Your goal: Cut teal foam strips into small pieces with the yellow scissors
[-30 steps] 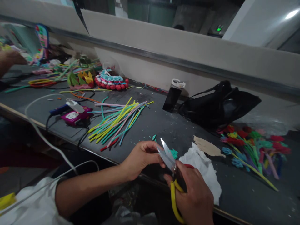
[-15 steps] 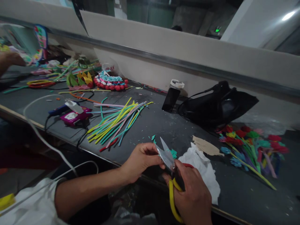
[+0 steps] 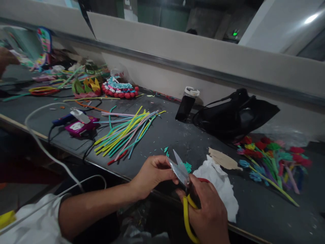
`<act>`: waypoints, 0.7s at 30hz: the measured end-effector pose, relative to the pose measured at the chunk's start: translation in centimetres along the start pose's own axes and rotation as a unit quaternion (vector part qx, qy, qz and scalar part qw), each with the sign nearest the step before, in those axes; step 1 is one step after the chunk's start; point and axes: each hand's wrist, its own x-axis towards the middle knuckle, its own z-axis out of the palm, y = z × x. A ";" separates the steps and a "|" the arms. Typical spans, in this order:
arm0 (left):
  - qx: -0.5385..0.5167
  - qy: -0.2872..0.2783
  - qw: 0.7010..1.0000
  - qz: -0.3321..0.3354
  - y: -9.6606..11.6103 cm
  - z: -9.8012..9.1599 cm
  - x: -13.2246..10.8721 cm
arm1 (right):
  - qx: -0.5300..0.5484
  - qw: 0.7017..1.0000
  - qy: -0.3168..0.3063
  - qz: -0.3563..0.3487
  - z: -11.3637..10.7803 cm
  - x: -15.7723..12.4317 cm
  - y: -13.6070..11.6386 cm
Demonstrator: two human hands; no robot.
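Observation:
My right hand is wrapped round the handles of a pair of scissors with yellow and red grips. The blades stand apart and point up and away, toward the left. At the blades, my left hand is closed in a pinch, its thumb and fingertips next to the lower blade. Whatever it pinches is hidden behind the blade. Small green clippings lie on the dark table just beyond the scissors. A crumpled white tissue lies to the right of them, partly behind my right hand.
Pipe cleaners lie spread left of centre, near a purple device with cords. At the back are a bottle and a black bag. Colourful pipe-cleaner flowers lie right. Another person's hand shows far left.
Both my hands and the scissors stay almost in place; the blades look much the same. The other person's hand at the far left has drawn back a little to the left.

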 end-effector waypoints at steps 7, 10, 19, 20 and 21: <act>-0.019 0.000 1.000 0.000 0.2 0.2 -0.1 | 0.010 1.000 -0.002 -0.001 0.2 -0.2 0.1; -0.019 -0.002 1.000 0.002 0.2 0.3 -0.1 | 0.012 1.000 0.002 -0.004 0.3 -0.5 0.2; -0.017 -0.010 1.000 0.005 0.3 0.3 -0.2 | -0.014 1.000 0.024 0.008 0.5 -1.2 0.0; -0.016 -0.012 1.000 0.005 0.2 0.3 -0.2 | -0.012 1.000 0.022 0.010 0.5 -1.2 -0.1; -0.014 -0.014 1.000 0.007 0.1 0.2 -0.2 | -0.007 1.000 0.020 0.011 0.5 -1.1 -0.1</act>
